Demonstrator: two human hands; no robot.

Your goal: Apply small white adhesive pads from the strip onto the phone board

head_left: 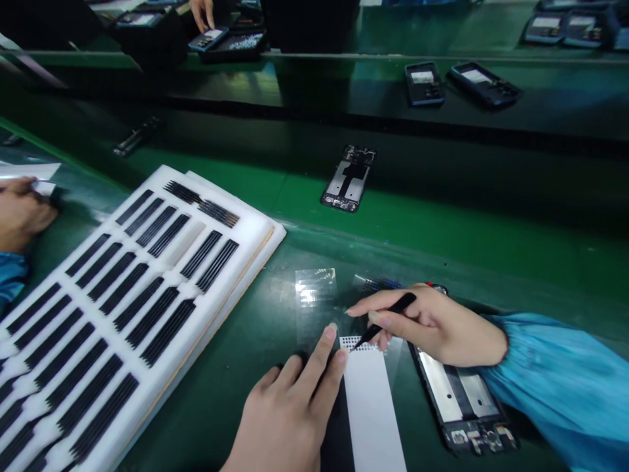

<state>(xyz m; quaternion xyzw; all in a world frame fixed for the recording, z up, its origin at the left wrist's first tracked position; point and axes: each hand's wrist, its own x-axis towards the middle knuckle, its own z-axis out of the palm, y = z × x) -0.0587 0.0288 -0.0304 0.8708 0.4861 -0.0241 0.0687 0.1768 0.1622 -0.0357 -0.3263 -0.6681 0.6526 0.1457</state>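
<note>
My right hand (427, 324) grips black tweezers (383, 321), their tips at the top of a white sheet (373, 406) near small dark dots in rows. My left hand (295, 410) lies with fingers stretched out, two fingertips at the sheet's upper left edge; a black strip (338, 432) shows beneath it. Just beyond the fingers lies a clear film (315, 295) with shiny marks. An opened phone body (457, 393) rests below my right wrist, its upper part hidden by the hand.
At left stands a white foam tray (268, 239) with rows of thin black parts. Another phone body (350, 178) lies on the green surface ahead. Blue-edged trays (425, 84) sit on the shelf beyond. Other people's hands (22, 213) appear at far left and at the top.
</note>
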